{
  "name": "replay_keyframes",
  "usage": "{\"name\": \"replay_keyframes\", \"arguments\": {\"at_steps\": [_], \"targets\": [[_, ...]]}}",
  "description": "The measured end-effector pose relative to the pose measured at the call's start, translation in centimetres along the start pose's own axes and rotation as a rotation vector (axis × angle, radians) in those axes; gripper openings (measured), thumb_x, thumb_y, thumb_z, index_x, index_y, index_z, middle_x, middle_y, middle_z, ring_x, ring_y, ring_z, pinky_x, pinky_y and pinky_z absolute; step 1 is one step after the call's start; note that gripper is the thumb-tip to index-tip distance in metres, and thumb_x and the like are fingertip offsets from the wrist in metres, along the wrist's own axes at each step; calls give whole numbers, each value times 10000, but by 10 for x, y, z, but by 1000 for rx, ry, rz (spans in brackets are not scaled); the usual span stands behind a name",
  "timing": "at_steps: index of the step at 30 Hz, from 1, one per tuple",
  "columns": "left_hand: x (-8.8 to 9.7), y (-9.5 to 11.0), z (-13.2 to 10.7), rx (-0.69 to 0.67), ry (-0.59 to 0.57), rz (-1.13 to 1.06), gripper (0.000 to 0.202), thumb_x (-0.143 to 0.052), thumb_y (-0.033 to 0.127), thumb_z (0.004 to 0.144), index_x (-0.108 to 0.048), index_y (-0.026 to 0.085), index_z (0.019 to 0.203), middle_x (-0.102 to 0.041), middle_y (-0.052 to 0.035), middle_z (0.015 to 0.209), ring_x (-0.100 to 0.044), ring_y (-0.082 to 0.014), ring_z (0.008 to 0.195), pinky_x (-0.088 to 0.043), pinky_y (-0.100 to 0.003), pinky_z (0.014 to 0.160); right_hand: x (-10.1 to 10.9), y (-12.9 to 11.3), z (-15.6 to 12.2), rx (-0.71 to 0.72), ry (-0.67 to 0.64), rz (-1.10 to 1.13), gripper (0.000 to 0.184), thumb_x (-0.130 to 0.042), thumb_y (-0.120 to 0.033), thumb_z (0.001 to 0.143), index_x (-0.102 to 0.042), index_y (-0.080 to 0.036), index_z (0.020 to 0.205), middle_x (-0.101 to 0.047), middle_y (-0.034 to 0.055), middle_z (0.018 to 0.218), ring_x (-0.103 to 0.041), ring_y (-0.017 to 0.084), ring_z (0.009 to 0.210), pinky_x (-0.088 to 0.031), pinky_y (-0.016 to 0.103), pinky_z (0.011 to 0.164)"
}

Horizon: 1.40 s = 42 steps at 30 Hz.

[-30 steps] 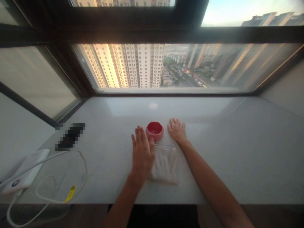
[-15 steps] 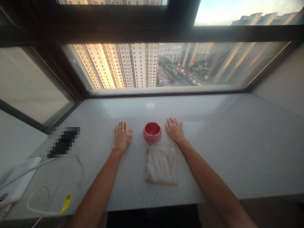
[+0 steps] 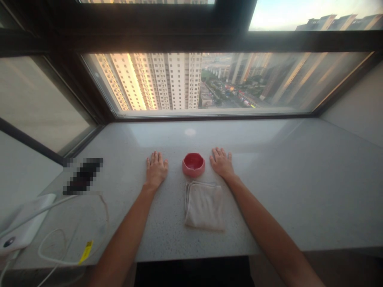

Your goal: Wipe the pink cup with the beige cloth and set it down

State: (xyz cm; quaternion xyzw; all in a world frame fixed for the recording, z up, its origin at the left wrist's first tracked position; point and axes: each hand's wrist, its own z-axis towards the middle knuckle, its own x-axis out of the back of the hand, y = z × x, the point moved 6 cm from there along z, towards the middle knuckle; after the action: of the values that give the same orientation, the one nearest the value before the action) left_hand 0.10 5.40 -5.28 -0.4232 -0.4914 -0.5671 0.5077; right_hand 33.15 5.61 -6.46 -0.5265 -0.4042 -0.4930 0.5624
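My left hand (image 3: 156, 169) lies flat on the pale speckled sill (image 3: 281, 191), fingers stretched toward the window. To its right, a small gap away, sits a red-pink bowl (image 3: 194, 169) with an angular rim; nothing shows inside it. My right hand (image 3: 222, 162) rests palm down on the bowl's other side, fingers spread, not touching it. Just in front of the bowl is a folded whitish cloth (image 3: 204, 206), its layered edge on the left. Both hands are open and hold nothing.
At the left stand a white device (image 3: 28, 225) and a white cable (image 3: 44, 255) with a yellow tag (image 3: 85, 252). A dark object (image 3: 83, 176), blurred out by pixels, lies behind them. A dark-framed window (image 3: 194, 117) borders the sill's far side.
The whole view has shifted slightly, so everything sits a little further right. Both hands, the bowl and the cloth keep their places on the sill.
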Motion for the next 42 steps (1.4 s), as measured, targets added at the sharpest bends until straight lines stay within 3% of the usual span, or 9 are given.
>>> {"name": "replay_keyframes", "arguments": {"at_steps": [42], "targets": [[1,0,0,9,-10,-21,695,-257,398,1111,-379,-11,1659,-309,-233,1769,-290,-346,1671,-193,-555,1378,1,0,0,2,9,25,622,-306,-398,1110,-420,-144,1666,-345,155,1783,-258,341,1662,-135,676,1322]]}}
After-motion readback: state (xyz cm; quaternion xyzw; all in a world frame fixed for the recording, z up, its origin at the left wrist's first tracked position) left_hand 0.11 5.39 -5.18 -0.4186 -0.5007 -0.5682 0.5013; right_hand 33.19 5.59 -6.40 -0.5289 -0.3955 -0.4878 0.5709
